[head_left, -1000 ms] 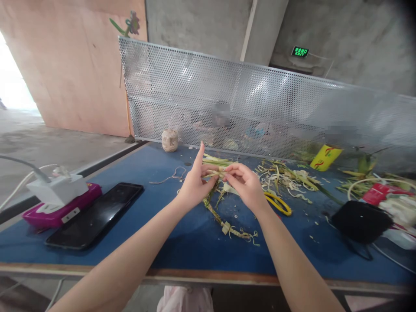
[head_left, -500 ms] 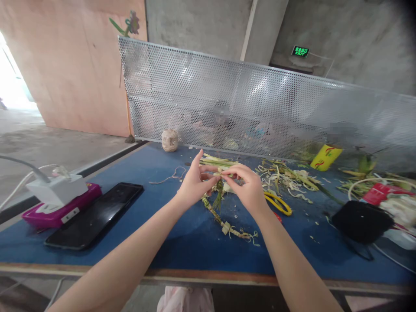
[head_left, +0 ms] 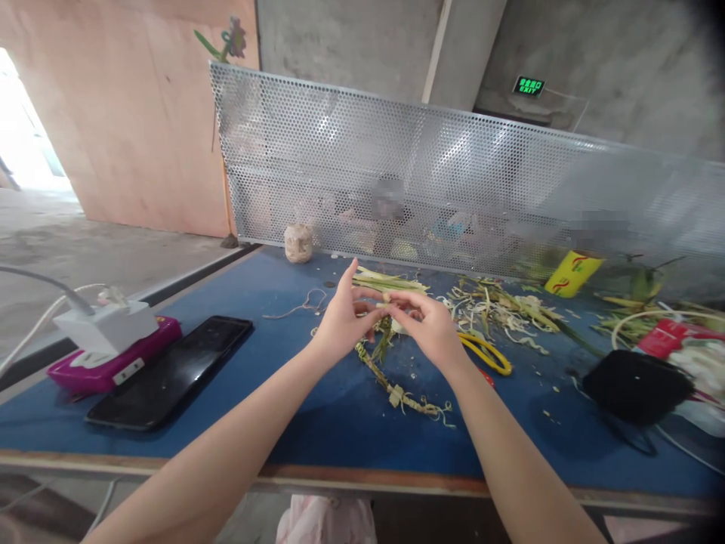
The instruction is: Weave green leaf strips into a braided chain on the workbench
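Observation:
My left hand and my right hand meet above the blue table, both pinching a woven green-and-tan leaf strip. The left index finger points up while thumb and other fingers grip the strip's top. The right fingers curl round the same end. The plaited tail of the strip trails down onto the table towards me. Yellow-handled scissors lie just right of my right hand.
A black phone and a pink box with a white charger lie at the left. Leaf scraps, a yellow packet and a black pouch are at the right. A perforated metal screen stands behind, with a person beyond it.
My hands have drawn closer together on the strip and my right fingers have shifted along its top end; the view has drifted slightly left.

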Action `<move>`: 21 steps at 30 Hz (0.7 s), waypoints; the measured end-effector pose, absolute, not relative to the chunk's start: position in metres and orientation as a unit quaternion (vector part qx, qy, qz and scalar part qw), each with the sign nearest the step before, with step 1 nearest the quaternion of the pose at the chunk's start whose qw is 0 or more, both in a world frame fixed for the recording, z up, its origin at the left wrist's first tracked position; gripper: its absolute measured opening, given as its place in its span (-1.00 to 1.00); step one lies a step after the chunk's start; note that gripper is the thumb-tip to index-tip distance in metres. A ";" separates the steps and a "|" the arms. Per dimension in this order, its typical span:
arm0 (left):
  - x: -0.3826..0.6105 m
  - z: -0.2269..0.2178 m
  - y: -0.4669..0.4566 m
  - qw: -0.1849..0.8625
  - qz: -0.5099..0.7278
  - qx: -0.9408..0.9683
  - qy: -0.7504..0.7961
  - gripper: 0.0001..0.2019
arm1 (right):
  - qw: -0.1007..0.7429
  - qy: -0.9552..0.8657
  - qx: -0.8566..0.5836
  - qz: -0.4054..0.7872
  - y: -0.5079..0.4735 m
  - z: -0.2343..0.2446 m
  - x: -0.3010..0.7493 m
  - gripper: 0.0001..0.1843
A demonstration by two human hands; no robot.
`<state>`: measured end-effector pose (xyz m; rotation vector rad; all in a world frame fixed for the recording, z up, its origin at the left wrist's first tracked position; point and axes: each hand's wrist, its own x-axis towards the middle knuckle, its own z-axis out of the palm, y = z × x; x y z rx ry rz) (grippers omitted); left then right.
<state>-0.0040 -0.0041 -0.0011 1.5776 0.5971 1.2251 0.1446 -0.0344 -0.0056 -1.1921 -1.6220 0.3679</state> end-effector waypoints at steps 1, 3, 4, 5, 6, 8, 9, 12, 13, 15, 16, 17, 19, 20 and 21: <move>-0.004 -0.001 -0.004 0.500 0.508 0.654 0.254 -0.03 | 0.516 -0.682 -0.499 0.140 -0.035 -0.005 0.145 -0.78; -0.005 -0.001 -0.005 0.499 0.508 0.649 0.268 -0.01 | 0.516 -0.688 -0.501 0.092 -0.036 -0.005 0.146 -0.79; -0.005 -0.001 -0.005 0.501 0.509 0.646 0.270 -0.01 | 0.518 -0.690 -0.502 0.066 -0.036 -0.004 0.146 -0.79; -0.005 -0.001 -0.006 0.504 0.509 0.644 0.269 -0.02 | 0.518 -0.691 -0.502 0.040 -0.037 -0.004 0.147 -0.80; -0.005 -0.001 -0.006 0.507 0.511 0.641 0.266 -0.04 | 0.517 -0.693 -0.502 0.016 -0.037 -0.004 0.147 -0.81; -0.005 -0.001 -0.006 0.511 0.513 0.638 0.264 -0.06 | 0.514 -0.699 -0.496 -0.024 -0.036 -0.005 0.148 -0.84; -0.004 -0.001 -0.006 0.511 0.513 0.637 0.267 -0.07 | 0.513 -0.705 -0.488 -0.043 -0.036 -0.006 0.148 -0.85; -0.004 0.000 -0.006 0.496 0.505 0.646 0.287 -0.07 | 0.498 -0.733 -0.455 -0.088 -0.036 -0.006 0.147 -0.85; -0.004 0.000 -0.005 0.491 0.500 0.651 0.291 -0.07 | 0.493 -0.740 -0.446 -0.100 -0.036 -0.006 0.147 -0.84; -0.005 -0.001 -0.004 0.483 0.493 0.661 0.295 -0.09 | 0.491 -0.747 -0.434 -0.112 -0.037 -0.004 0.145 -0.83; -0.005 -0.002 -0.003 0.477 0.491 0.665 0.297 -0.10 | 0.495 -0.745 -0.432 -0.110 -0.038 -0.004 0.144 -0.83; -0.005 -0.002 -0.003 0.468 0.491 0.670 0.300 -0.12 | 0.502 -0.743 -0.431 -0.102 -0.039 -0.003 0.144 -0.83; -0.005 -0.004 -0.001 0.439 0.495 0.684 0.308 -0.15 | 0.513 -0.739 -0.429 -0.081 -0.040 -0.002 0.142 -0.82; -0.005 -0.005 -0.001 0.418 0.498 0.693 0.311 -0.16 | 0.515 -0.740 -0.426 -0.074 -0.041 -0.002 0.141 -0.82; -0.006 -0.006 -0.001 0.395 0.502 0.703 0.313 -0.17 | 0.515 -0.742 -0.423 -0.072 -0.042 -0.002 0.141 -0.82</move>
